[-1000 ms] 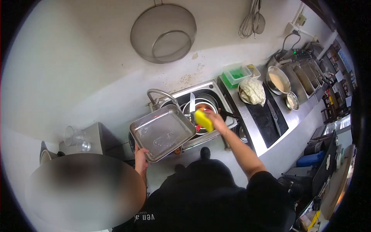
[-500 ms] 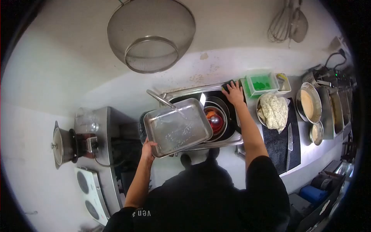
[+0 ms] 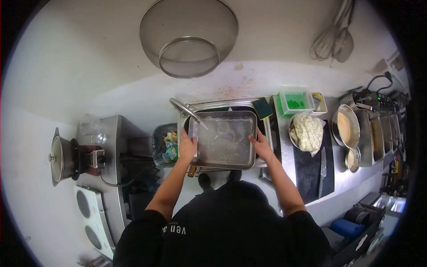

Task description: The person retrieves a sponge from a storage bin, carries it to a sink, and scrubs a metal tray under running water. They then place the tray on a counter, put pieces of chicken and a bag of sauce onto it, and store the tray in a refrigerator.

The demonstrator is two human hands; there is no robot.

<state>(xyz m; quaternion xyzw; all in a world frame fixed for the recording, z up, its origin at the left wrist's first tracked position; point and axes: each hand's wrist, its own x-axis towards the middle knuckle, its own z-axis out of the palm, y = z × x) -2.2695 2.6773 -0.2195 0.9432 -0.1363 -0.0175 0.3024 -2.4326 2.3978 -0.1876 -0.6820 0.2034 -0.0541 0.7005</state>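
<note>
Over the sink I hold a rectangular metal pan, with water and bubbles on its bottom. My left hand grips its left side, and my right hand is closed on the right rim. The curved tap reaches over the pan's upper left corner, with a stream of water below its tip. A dark green scouring sponge lies at the sink's back right corner. The pan hides most of what is in the sink.
A bin with food scraps stands left of the sink. To the right are a green-bottomed container, a bag-covered bowl, a black cutting board with a knife, and a bowl of batter. A large strainer hangs above.
My right hand has left the sponge at the back corner and taken the pan's right side. The pan has moved right and been levelled under the tap, uncovering the bin.
</note>
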